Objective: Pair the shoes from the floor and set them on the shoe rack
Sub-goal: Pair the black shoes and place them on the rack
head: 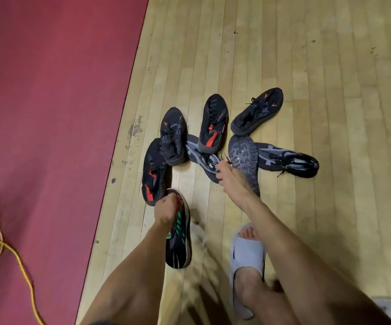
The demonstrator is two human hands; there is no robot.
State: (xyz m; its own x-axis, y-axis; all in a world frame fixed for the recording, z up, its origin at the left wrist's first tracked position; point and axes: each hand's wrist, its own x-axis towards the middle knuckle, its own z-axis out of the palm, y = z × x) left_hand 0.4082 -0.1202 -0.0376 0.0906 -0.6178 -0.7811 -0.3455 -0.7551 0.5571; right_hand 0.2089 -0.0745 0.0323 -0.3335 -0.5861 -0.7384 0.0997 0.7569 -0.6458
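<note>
White foam slide (246, 261) stayed planted on the wooden floor (307, 66), nearest the camera. Just beyond, the left hand (166, 208) curled round the collar of a green-striped shoe (178, 240), probably to lift it out. The right hand (228, 178) pinched the grey-patterned shoe (201, 157), apparently to pull it free. Farther off, the remaining dark shoes (213, 124) lay jumbled; no rack showed.

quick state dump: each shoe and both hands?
left hand: grips green-striped shoe, lifted
right hand: pinches grey-patterned shoe on floor
overturned shoe: sole up
second grey-patterned shoe: on its side
four black-and-red shoes: upright, scattered
</note>
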